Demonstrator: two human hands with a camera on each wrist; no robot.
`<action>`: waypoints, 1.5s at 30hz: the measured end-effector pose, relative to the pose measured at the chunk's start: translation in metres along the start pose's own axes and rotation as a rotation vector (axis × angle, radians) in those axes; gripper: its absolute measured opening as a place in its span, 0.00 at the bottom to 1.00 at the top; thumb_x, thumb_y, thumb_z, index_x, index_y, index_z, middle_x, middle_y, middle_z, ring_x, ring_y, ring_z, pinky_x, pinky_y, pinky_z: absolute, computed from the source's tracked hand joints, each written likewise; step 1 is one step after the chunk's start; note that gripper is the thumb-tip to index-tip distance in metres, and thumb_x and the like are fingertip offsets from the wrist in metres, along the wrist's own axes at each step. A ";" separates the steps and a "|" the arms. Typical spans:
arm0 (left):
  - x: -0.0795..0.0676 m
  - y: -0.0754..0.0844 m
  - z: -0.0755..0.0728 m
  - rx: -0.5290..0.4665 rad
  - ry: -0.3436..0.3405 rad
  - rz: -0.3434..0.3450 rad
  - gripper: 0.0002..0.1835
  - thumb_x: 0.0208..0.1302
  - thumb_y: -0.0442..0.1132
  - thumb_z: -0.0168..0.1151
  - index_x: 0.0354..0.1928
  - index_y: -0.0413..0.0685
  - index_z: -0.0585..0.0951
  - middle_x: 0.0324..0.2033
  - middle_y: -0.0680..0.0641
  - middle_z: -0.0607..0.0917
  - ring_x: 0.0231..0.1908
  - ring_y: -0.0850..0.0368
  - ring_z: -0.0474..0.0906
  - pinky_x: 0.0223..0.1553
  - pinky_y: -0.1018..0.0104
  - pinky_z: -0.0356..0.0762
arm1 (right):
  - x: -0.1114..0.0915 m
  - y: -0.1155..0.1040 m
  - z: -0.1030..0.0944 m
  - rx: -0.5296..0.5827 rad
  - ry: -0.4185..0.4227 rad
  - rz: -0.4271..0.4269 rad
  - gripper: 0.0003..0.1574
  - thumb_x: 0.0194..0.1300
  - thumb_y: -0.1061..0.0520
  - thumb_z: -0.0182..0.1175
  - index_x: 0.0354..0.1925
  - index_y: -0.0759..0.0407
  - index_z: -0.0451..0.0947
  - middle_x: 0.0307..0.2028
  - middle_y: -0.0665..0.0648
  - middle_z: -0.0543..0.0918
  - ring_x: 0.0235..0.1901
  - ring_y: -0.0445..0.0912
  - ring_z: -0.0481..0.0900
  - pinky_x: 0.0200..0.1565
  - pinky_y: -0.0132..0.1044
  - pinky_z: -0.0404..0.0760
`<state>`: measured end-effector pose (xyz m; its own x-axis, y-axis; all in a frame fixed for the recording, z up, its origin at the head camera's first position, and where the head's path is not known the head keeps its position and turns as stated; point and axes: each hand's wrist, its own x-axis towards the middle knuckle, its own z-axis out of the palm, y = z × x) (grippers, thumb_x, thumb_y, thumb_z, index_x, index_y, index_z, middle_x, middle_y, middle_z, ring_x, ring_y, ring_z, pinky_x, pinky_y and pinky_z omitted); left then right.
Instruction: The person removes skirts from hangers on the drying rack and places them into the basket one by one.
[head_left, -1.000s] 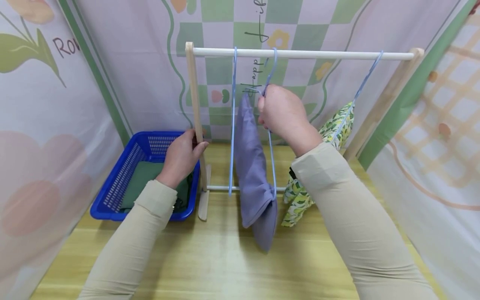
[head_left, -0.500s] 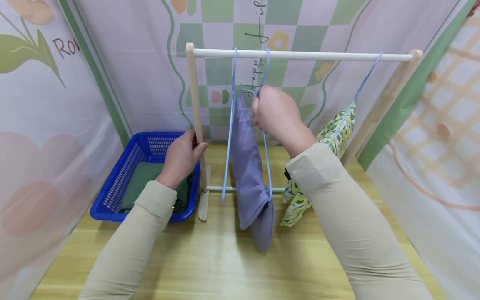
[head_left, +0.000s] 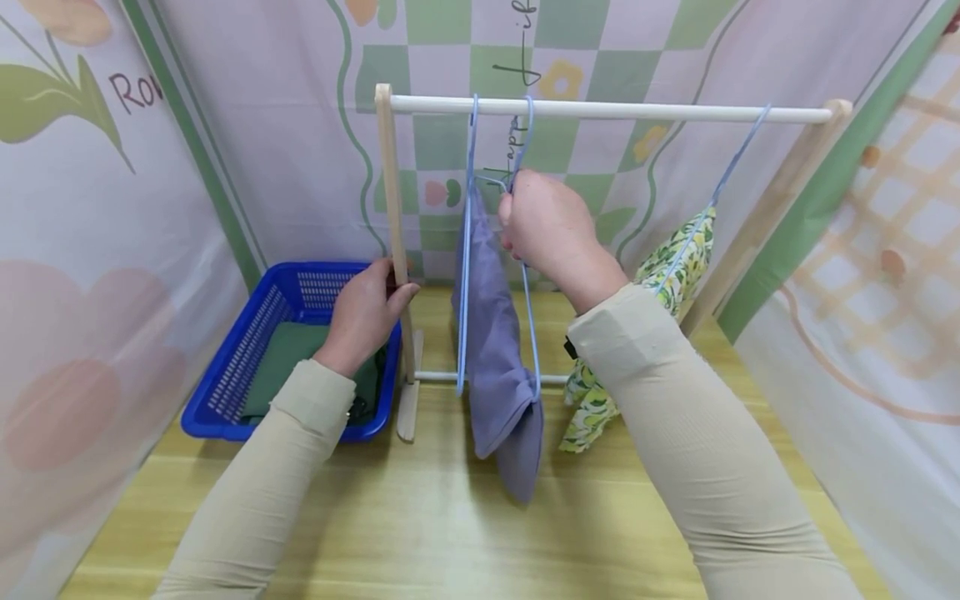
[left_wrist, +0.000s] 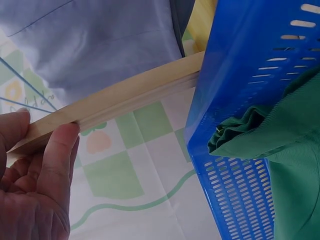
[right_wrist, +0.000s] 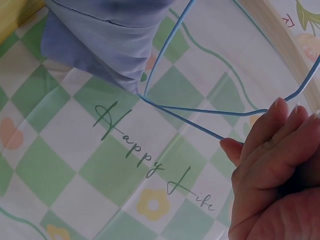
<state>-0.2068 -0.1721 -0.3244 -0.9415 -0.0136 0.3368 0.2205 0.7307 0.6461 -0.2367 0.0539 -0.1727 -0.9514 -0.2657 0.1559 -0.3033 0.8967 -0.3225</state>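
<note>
My left hand (head_left: 360, 317) grips the rack's left wooden post (head_left: 393, 192), thumb in front. In the left wrist view that hand (left_wrist: 47, 185) has thumb and fingers on either side of the post (left_wrist: 115, 97). With my right hand (head_left: 555, 225) I pinch a blue clothes hanger (head_left: 532, 325) just below its hook, which hangs over the white rod (head_left: 637, 109). A purple-grey garment (head_left: 497, 358), folded narrow, drapes from this hanger. The right wrist view has curled fingers (right_wrist: 267, 130) at the hanger (right_wrist: 187, 122), its hook partly hidden.
Close on the left hangs a bare blue hanger (head_left: 463, 317). Farther right, a lemon-patterned garment (head_left: 678, 250) hangs on another. A blue basket (head_left: 217, 429) with dark green cloth (head_left: 281, 358) stands left of the rack on the wooden table (head_left: 450, 533).
My right hand has slid the hanger and purple-grey garment left along the rod, near the bare hanger, which swung and returned. The left hand stays on the post.
</note>
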 end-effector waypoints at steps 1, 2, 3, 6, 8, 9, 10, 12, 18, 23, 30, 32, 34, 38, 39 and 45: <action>0.000 0.000 0.000 -0.002 0.001 -0.002 0.21 0.78 0.46 0.61 0.62 0.39 0.77 0.48 0.39 0.87 0.46 0.45 0.86 0.44 0.50 0.85 | 0.000 -0.001 0.000 -0.001 -0.003 0.001 0.16 0.81 0.54 0.39 0.45 0.57 0.74 0.29 0.52 0.88 0.28 0.47 0.86 0.43 0.45 0.79; 0.000 0.000 0.000 -0.004 0.002 -0.003 0.21 0.78 0.46 0.61 0.62 0.39 0.77 0.48 0.39 0.87 0.46 0.45 0.86 0.45 0.50 0.85 | 0.000 -0.001 0.001 0.002 -0.003 0.000 0.16 0.81 0.54 0.39 0.45 0.57 0.74 0.29 0.53 0.88 0.28 0.47 0.86 0.42 0.45 0.79; 0.000 0.000 0.000 -0.006 0.005 -0.005 0.21 0.78 0.46 0.61 0.62 0.39 0.77 0.48 0.39 0.87 0.46 0.45 0.86 0.44 0.50 0.85 | 0.000 -0.002 0.001 0.005 -0.004 0.000 0.16 0.81 0.54 0.39 0.45 0.57 0.74 0.30 0.53 0.88 0.28 0.47 0.86 0.42 0.45 0.79; 0.000 0.001 -0.001 -0.014 0.007 -0.010 0.20 0.77 0.46 0.62 0.62 0.40 0.77 0.48 0.39 0.87 0.46 0.45 0.86 0.44 0.50 0.85 | 0.001 -0.003 0.002 0.013 -0.009 0.000 0.16 0.82 0.53 0.40 0.46 0.58 0.73 0.30 0.53 0.88 0.28 0.47 0.86 0.41 0.44 0.78; 0.000 0.000 -0.001 -0.017 0.007 -0.013 0.21 0.77 0.47 0.62 0.61 0.40 0.77 0.48 0.39 0.87 0.46 0.45 0.86 0.44 0.50 0.85 | 0.001 -0.003 0.002 0.014 -0.006 -0.002 0.16 0.82 0.53 0.40 0.47 0.58 0.73 0.30 0.53 0.88 0.28 0.47 0.86 0.40 0.43 0.78; 0.000 0.000 -0.001 -0.020 0.007 -0.014 0.21 0.77 0.47 0.62 0.62 0.40 0.77 0.48 0.40 0.87 0.46 0.45 0.86 0.45 0.50 0.85 | 0.002 -0.003 0.002 0.012 -0.006 -0.002 0.16 0.82 0.53 0.40 0.47 0.58 0.73 0.30 0.53 0.88 0.28 0.47 0.85 0.40 0.43 0.78; 0.000 0.000 -0.001 -0.023 0.007 -0.015 0.21 0.77 0.47 0.62 0.61 0.40 0.77 0.48 0.40 0.87 0.47 0.45 0.86 0.45 0.50 0.85 | 0.002 -0.003 0.002 0.011 -0.004 -0.003 0.16 0.82 0.53 0.40 0.47 0.58 0.73 0.30 0.53 0.88 0.28 0.47 0.85 0.40 0.44 0.78; 0.000 0.000 -0.001 -0.033 0.005 -0.018 0.21 0.78 0.47 0.62 0.62 0.40 0.77 0.49 0.40 0.86 0.48 0.45 0.86 0.46 0.50 0.85 | 0.002 -0.003 0.002 0.009 -0.002 -0.006 0.16 0.81 0.53 0.40 0.46 0.58 0.74 0.29 0.53 0.88 0.28 0.47 0.85 0.40 0.43 0.78; -0.003 0.001 -0.002 -0.072 -0.011 -0.043 0.23 0.77 0.47 0.62 0.65 0.41 0.75 0.53 0.39 0.85 0.52 0.43 0.84 0.49 0.48 0.85 | 0.001 -0.003 0.002 0.008 -0.012 -0.001 0.17 0.82 0.53 0.39 0.47 0.58 0.73 0.30 0.54 0.87 0.28 0.47 0.85 0.40 0.43 0.78; -0.004 0.005 -0.004 -0.123 0.034 -0.055 0.26 0.75 0.48 0.64 0.67 0.42 0.73 0.56 0.40 0.83 0.54 0.44 0.83 0.51 0.48 0.84 | 0.002 -0.003 0.002 0.008 -0.020 0.000 0.18 0.83 0.52 0.39 0.48 0.58 0.73 0.32 0.54 0.88 0.28 0.47 0.86 0.41 0.44 0.78; -0.016 0.020 -0.006 -0.126 0.244 -0.053 0.30 0.70 0.46 0.69 0.66 0.38 0.72 0.57 0.37 0.78 0.53 0.43 0.79 0.52 0.49 0.80 | 0.003 -0.002 0.001 0.010 -0.017 -0.009 0.18 0.82 0.52 0.39 0.47 0.58 0.74 0.32 0.54 0.88 0.28 0.47 0.86 0.41 0.45 0.79; -0.021 0.025 -0.006 -0.141 0.282 -0.045 0.28 0.70 0.45 0.69 0.63 0.38 0.72 0.55 0.37 0.77 0.52 0.43 0.78 0.51 0.50 0.79 | 0.003 -0.001 0.001 0.010 -0.014 -0.013 0.17 0.82 0.53 0.39 0.47 0.58 0.74 0.32 0.54 0.88 0.28 0.47 0.86 0.40 0.44 0.79; -0.025 0.031 -0.006 -0.176 0.291 -0.037 0.26 0.70 0.43 0.69 0.62 0.38 0.73 0.54 0.37 0.77 0.51 0.44 0.78 0.50 0.52 0.79 | 0.003 -0.001 0.000 0.010 -0.019 -0.010 0.18 0.82 0.52 0.39 0.48 0.59 0.74 0.33 0.54 0.88 0.28 0.47 0.86 0.40 0.45 0.79; -0.033 0.041 0.000 -0.288 0.241 -0.033 0.23 0.71 0.40 0.67 0.62 0.36 0.73 0.54 0.38 0.78 0.51 0.46 0.79 0.52 0.55 0.82 | 0.003 0.000 -0.001 0.007 -0.021 -0.008 0.18 0.83 0.52 0.39 0.50 0.59 0.74 0.33 0.54 0.88 0.29 0.47 0.86 0.40 0.45 0.79; -0.035 0.043 0.003 -0.323 0.217 -0.039 0.23 0.71 0.39 0.66 0.62 0.36 0.73 0.55 0.39 0.78 0.52 0.47 0.79 0.54 0.55 0.82 | 0.004 0.000 -0.001 0.007 -0.019 -0.009 0.18 0.83 0.52 0.39 0.50 0.59 0.74 0.33 0.54 0.88 0.29 0.47 0.86 0.40 0.45 0.79; -0.048 0.054 0.025 -0.529 0.077 -0.111 0.24 0.77 0.38 0.58 0.69 0.37 0.69 0.64 0.39 0.75 0.60 0.45 0.78 0.65 0.55 0.78 | 0.003 0.003 -0.001 0.000 -0.019 0.001 0.19 0.83 0.52 0.39 0.52 0.59 0.74 0.33 0.54 0.88 0.30 0.48 0.86 0.41 0.45 0.79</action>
<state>-0.1565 -0.1151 -0.3229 -0.9495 -0.1357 0.2828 0.2373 0.2787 0.9306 -0.2408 0.0558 -0.1717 -0.9524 -0.2719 0.1376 -0.3027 0.8967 -0.3231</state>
